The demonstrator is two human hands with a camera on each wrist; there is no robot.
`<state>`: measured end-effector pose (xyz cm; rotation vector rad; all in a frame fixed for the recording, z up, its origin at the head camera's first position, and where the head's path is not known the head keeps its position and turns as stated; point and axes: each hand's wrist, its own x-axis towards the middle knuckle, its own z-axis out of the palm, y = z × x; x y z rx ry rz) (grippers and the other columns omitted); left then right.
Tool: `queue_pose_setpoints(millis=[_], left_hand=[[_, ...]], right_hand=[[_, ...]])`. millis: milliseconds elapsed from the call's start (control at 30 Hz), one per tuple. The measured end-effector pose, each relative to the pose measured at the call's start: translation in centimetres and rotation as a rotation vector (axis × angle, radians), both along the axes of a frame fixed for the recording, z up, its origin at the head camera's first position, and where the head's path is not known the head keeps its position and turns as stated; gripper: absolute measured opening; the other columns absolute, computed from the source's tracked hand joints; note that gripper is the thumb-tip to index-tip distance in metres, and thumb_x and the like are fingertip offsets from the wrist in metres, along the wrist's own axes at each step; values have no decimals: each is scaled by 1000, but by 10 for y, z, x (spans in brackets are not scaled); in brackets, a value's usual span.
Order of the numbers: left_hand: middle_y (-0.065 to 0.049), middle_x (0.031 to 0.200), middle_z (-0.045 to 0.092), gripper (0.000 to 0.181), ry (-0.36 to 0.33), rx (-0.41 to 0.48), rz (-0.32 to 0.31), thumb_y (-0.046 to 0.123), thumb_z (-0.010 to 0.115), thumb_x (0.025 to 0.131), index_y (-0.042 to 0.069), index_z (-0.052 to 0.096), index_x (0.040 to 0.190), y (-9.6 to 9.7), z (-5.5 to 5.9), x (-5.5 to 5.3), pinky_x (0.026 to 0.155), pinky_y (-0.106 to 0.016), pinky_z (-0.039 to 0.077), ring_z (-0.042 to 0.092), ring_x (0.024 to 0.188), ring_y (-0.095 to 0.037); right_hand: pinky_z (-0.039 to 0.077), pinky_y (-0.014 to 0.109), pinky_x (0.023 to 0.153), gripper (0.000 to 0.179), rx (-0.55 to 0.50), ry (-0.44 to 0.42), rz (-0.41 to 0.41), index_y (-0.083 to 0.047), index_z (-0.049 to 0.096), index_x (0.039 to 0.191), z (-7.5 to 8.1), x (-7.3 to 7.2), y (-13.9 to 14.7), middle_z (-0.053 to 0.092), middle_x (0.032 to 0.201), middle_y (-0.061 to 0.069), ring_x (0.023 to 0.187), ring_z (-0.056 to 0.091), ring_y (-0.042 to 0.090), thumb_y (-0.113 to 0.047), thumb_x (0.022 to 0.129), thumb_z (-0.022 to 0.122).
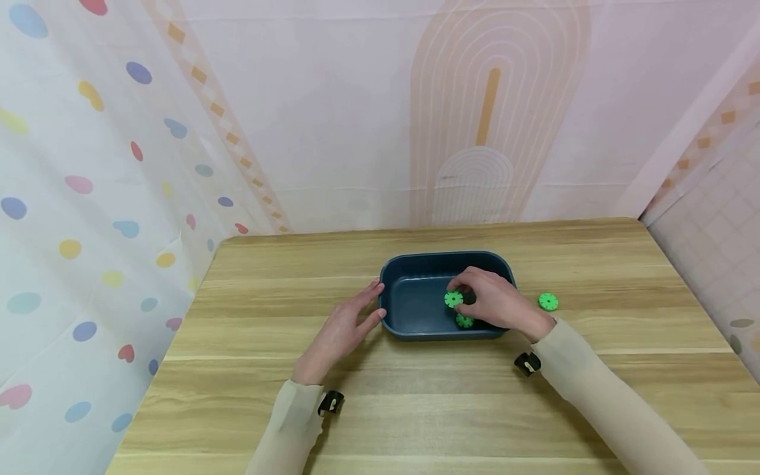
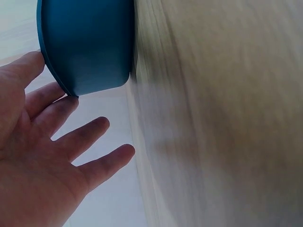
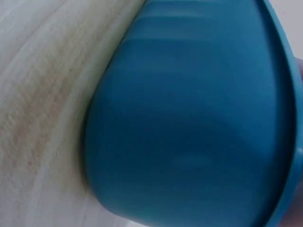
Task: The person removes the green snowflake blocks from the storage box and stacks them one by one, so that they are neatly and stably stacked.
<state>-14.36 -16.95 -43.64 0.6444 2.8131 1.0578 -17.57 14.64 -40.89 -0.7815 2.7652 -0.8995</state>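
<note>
A dark blue rectangular container (image 1: 415,307) with rounded corners stands on the table. My right hand (image 1: 499,300) reaches over its right half and pinches a green notched disc (image 1: 454,299) with a small centre hole between thumb and fingers. Just below that disc, another green disc (image 1: 464,321) lies in the container, partly hidden. At the container's left end, my left hand (image 1: 340,324) touches the rim with thumb and fingertips, the other fingers spread in the left wrist view. A third green disc (image 1: 548,302) lies on the table to the right of the container.
The wood-grain table (image 1: 427,409) ends at a pale patterned curtain (image 1: 344,132) behind and a dotted curtain (image 1: 89,264) on the left. The right wrist view is filled mostly by the container's outer wall (image 3: 189,118).
</note>
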Motion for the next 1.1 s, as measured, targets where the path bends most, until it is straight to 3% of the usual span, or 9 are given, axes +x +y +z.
queue_pose_setpoints(millis=[533, 1100], left_hand=[[-10, 165, 35, 54, 0, -26, 11, 27, 56, 109, 8, 43, 158, 1, -1, 0, 118, -51, 35, 39, 148, -32], [-11, 167, 32, 52, 41, -18, 3, 26, 56, 109, 6, 46, 156, -1, -3, -2, 118, -53, 36, 38, 149, -33]], right_hand=[[55, 40, 85, 31, -58, 43, -35, -6, 74, 119, 2, 12, 14, 65, 113, 4, 99, 62, 22, -8, 89, 79], [55, 54, 87, 30, -149, 48, -80, -4, 72, 120, 7, 18, 39, 66, 117, 9, 106, 62, 33, -9, 91, 79]])
